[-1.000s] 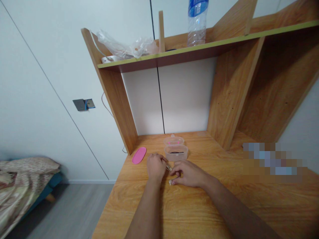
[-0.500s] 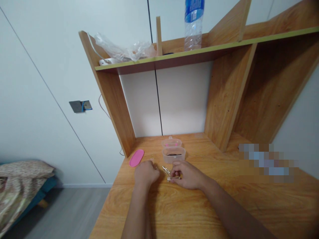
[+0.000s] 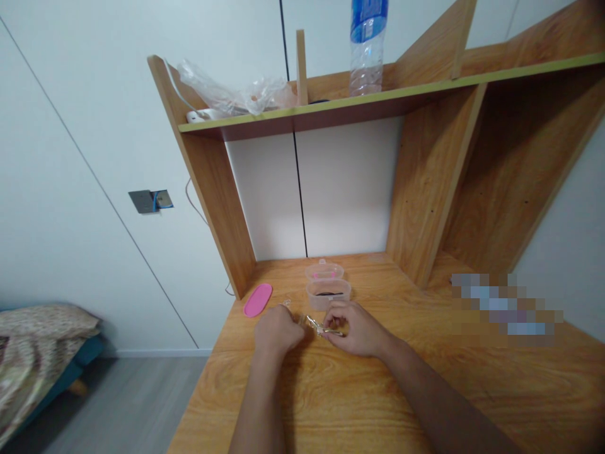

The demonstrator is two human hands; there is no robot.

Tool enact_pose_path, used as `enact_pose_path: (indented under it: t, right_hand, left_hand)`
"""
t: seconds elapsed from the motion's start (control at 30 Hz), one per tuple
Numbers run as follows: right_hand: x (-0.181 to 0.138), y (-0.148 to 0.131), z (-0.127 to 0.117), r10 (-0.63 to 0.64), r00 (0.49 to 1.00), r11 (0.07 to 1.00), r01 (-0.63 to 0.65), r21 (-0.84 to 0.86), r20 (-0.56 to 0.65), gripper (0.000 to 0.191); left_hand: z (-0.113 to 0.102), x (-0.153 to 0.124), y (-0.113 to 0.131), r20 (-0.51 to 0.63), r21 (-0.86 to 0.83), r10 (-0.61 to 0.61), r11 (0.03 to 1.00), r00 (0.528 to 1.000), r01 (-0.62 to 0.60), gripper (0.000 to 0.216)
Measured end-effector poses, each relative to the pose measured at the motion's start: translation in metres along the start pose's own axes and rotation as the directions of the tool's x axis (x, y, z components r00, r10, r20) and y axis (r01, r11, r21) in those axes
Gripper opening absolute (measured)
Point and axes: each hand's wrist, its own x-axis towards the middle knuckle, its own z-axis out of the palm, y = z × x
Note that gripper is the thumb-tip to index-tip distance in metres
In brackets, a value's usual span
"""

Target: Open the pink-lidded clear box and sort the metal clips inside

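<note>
one head view, looking forward and down — near the desk [image 3: 425, 391], hutch shelves beyond

Bottle [image 3: 367, 57] top beyond upper edge; pixelated patch [image 3: 503, 306] at right; metal piece [image 3: 317, 326] indistinctly tiny.

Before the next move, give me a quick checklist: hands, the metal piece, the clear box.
1. Right hand pinching the metal piece: ok.
2. Left hand closed beside the piece; whether it touches it: cannot tell.
3. Box upright and open, lid behind it: ok.
4. Box apart from both hands: ok.
5. Pink oval lying apart from the left hand: ok.
6. What the metal piece is: cannot tell, too small.
</note>
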Motion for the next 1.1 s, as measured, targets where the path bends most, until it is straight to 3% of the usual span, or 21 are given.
enact_pose_path:
  t: [0.13,0.27,0.37,0.53,0.8,0.93,1.0,1.1]
  right_hand:
    - [0.001,-0.001,0.001,0.008,0.99,1.0,-0.009,-0.007,-0.141,0.006]
    - [0.004,0.003,0.005,0.037,0.952,0.999,-0.039,0.001,-0.305,0.01]
    - [0.007,0.01,0.007,0.045,0.915,0.999,-0.033,0.038,-0.401,0.014]
    - [0.009,0.014,0.005,-0.008,0.884,0.999,0.032,0.043,-0.468,0.018]
    - [0.007,0.015,-0.003,0.064,0.757,0.998,-0.057,0.033,-0.65,0.013]
    - [0.007,0.017,-0.004,0.064,0.761,0.998,-0.058,0.03,-0.646,0.013]
    - [0.008,0.017,-0.003,0.059,0.777,0.998,-0.052,0.03,-0.627,0.012]
    - [0.009,0.015,-0.002,0.061,0.795,0.998,-0.043,0.045,-0.603,0.011]
  left_hand:
    - [-0.008,0.003,0.01,-0.095,-0.045,0.052,0.997,0.994,-0.056,0.023]
    - [-0.01,0.005,0.025,-0.357,-0.224,0.141,0.947,0.924,-0.231,0.022]
    - [0.0,0.002,0.033,-0.466,-0.408,0.107,0.855,0.878,-0.32,0.023]
    - [0.019,-0.001,0.04,-0.556,-0.505,0.088,0.754,0.826,-0.42,0.02]
    - [0.035,0.002,0.048,-0.558,-0.63,0.092,0.6,0.825,-0.493,0.014]
    - [0.042,0.004,0.052,-0.526,-0.693,0.096,0.528,0.845,-0.492,0.011]
    - [0.044,0.006,0.055,-0.46,-0.792,0.05,0.428,0.887,-0.435,0.014]
    - [0.045,0.009,0.057,-0.278,-0.948,-0.033,0.174,0.96,-0.268,0.036]
